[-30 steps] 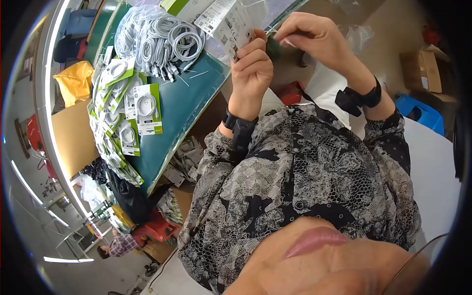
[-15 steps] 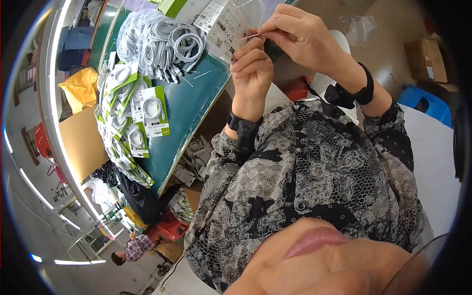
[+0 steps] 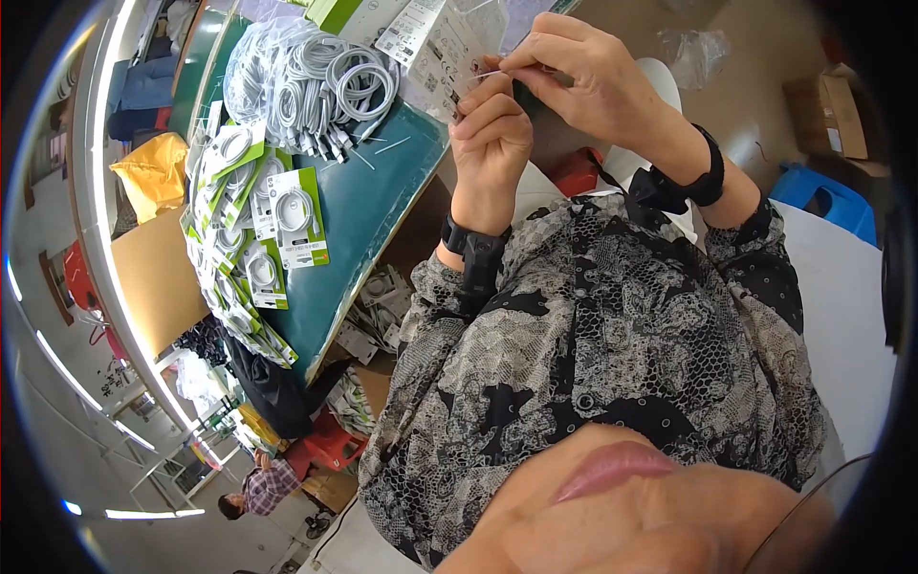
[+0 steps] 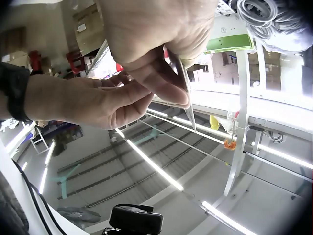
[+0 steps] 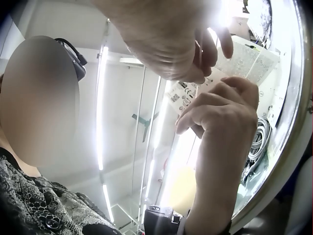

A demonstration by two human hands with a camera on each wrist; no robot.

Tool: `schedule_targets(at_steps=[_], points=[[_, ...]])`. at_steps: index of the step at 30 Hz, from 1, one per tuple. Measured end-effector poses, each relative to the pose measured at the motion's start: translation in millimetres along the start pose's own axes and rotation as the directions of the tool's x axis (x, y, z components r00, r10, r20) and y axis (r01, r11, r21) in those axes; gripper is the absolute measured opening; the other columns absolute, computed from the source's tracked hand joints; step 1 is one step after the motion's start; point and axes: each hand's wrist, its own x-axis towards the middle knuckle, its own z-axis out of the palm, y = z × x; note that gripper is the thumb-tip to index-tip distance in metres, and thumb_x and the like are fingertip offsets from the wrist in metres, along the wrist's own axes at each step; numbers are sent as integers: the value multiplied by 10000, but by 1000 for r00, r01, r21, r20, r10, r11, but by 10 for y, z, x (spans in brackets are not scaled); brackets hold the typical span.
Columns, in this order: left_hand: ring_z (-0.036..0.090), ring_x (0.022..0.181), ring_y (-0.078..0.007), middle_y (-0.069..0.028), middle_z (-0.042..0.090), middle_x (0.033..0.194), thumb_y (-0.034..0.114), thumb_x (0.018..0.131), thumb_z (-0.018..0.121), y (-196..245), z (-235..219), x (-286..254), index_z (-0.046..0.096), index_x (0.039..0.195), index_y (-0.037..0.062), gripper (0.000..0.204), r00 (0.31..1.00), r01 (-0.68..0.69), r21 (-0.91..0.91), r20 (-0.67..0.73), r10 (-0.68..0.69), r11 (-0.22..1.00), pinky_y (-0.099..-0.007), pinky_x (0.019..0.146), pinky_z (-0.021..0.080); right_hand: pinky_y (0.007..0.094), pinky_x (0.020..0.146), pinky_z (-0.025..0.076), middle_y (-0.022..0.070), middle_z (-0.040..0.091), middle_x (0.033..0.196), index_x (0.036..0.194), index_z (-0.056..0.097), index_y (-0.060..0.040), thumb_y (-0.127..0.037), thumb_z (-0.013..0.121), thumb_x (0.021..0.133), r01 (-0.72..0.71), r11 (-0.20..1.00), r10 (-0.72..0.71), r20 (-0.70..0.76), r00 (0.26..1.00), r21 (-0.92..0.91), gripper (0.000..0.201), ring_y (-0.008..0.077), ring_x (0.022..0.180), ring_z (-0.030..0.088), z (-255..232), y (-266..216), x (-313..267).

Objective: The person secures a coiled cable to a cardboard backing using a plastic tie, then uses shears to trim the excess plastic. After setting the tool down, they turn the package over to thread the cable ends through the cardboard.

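Note:
My left hand (image 3: 492,139) grips a white printed card (image 3: 445,59), its fingers curled at the lower edge. The card also shows between the hands in the right wrist view and almost edge-on in the left wrist view. Close beside it, my right hand (image 3: 593,81) pinches a thin white strip (image 3: 488,74) between thumb and forefinger. The strip's tip reaches the card right above the left fingertips. In the right wrist view the right hand (image 5: 166,39) hangs just over the left hand (image 5: 222,110). The card's far face is hidden.
Coiled grey cables (image 3: 359,84) lie partly in a clear bag on the green table (image 3: 359,215). Several carded cables (image 3: 295,212) overlap nearer the left edge. A few thin white strips lie between them. A blue stool (image 3: 827,201) and a cardboard box (image 3: 841,115) stand at right.
My right hand has moved left to the card, bringing the thin white strip against it. The left hand still grips the card. Over the last half second little has moved.

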Motion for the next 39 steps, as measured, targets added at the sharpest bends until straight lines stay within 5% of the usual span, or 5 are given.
schedule_targets(at_steps=[4, 14, 20, 31, 39], points=[[597, 627, -169, -87, 559, 802, 176, 965, 441, 26, -79, -6, 470, 1126, -13, 249, 999, -45, 310, -5, 49, 950, -267, 537, 551, 368, 710, 452, 111, 565, 800, 848, 613, -30, -15, 650, 717, -572, 820, 553, 234, 800, 21, 137, 308, 796, 562, -94, -307, 237], [558, 1119, -248, -58, 523, 1234, 217, 981, 440, -41, 39, -15, 359, 1303, 106, 351, 946, -33, 961, -59, 320, 273, -417, 844, 546, 277, 802, 470, 95, 607, 974, 1059, 573, -20, 118, 560, 761, -727, 684, 710, 175, 682, 62, 328, 217, 884, 602, -208, -90, -378], [558, 1107, -235, -75, 528, 1213, 142, 964, 473, -78, -13, 21, 368, 1292, 99, 347, 908, -149, 979, 82, 411, 136, -409, 878, 533, 374, 867, 461, 66, 585, 1027, 1040, 613, -71, 61, 612, 739, -260, 844, 317, 47, 947, -469, 329, 242, 966, 553, -443, -170, -329], [576, 1039, -190, -75, 555, 1160, 36, 918, 538, -323, -100, -30, 415, 1250, 73, 357, 862, -243, 969, 202, 465, 30, -323, 901, 492, 443, 907, 451, 52, 596, 967, 905, 671, -99, -89, 715, 674, -71, 966, 125, 211, 969, -247, 235, 244, 961, 528, -292, -174, -337], [630, 927, -229, -121, 605, 1017, -43, 771, 640, -280, 47, -12, 627, 1030, 44, 274, 684, -318, 178, 723, -95, -931, -315, 826, 524, 386, 899, 464, 59, 583, 1057, 975, 586, -68, -169, 723, 678, -284, 922, 316, 86, 945, -264, 342, 204, 958, 564, -292, -327, -418]])
